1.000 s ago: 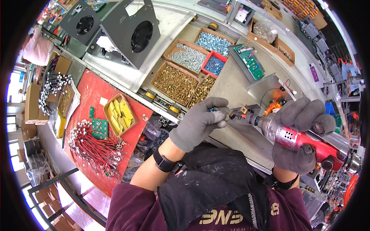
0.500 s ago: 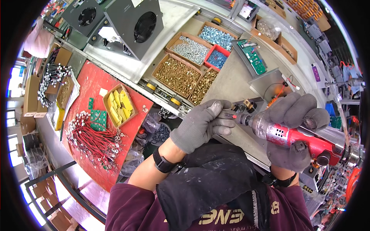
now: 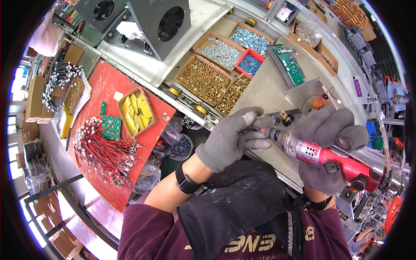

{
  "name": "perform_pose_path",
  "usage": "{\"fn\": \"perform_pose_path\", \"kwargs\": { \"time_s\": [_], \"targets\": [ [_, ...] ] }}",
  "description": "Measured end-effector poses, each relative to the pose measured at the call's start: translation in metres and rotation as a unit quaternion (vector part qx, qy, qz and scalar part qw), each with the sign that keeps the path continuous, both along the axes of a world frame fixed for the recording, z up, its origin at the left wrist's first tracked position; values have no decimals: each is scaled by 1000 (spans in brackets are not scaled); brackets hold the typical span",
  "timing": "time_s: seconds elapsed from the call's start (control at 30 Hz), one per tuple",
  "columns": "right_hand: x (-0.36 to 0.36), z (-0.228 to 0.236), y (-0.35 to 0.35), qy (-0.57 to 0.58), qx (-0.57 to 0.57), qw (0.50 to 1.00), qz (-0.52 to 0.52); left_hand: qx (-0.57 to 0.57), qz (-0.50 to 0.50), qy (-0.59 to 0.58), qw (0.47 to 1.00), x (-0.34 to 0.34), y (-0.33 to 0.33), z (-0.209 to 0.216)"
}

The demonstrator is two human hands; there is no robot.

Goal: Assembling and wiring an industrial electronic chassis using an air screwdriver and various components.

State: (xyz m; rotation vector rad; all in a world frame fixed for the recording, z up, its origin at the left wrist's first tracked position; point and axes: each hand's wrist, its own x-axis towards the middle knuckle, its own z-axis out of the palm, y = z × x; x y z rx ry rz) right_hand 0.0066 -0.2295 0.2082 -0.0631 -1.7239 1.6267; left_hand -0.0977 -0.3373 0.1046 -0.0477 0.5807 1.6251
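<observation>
In a grey knitted glove, my left hand [image 3: 226, 144] curls its fingers around the tip of a dark driver bit [image 3: 263, 130]. Anything small pinched at that tip is hidden by the fingers. My right hand [image 3: 333, 125], gloved too, is wrapped round a red power screwdriver [image 3: 353, 167] with a worn metallic nose. The tool lies roughly level across my front, its bit pointing left. Beyond my left hand are open boxes of brass-coloured screws [image 3: 204, 80], silver screws [image 3: 221, 53] and blue-tinted screws [image 3: 250, 39].
A red board [image 3: 93, 182] at left carries red wire bundles [image 3: 110, 158], green circuit boards [image 3: 112, 128] and a box of yellow pieces [image 3: 138, 113]. Grey panels with fans [image 3: 167, 26] stand at the back. Right of the screws lies a green circuit board [image 3: 289, 65] beside a metal plate [image 3: 307, 93].
My left thumb and fingers have spread slightly around the bit tip. The view has shifted a little; my right hand keeps its grip on the screwdriver.
</observation>
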Motion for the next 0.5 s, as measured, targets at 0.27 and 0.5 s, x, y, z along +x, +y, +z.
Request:
{"fn": "perform_pose_path", "kwargs": {
  "time_s": [0.27,0.5],
  "targets": [
    [-7,-12,2,42,66,996,53,16,16,-36,999,-1,-2,1],
    [-19,-15,13,149,125,962,193,-33,21,-67,997,-1,-3,-5]
  ]
}}
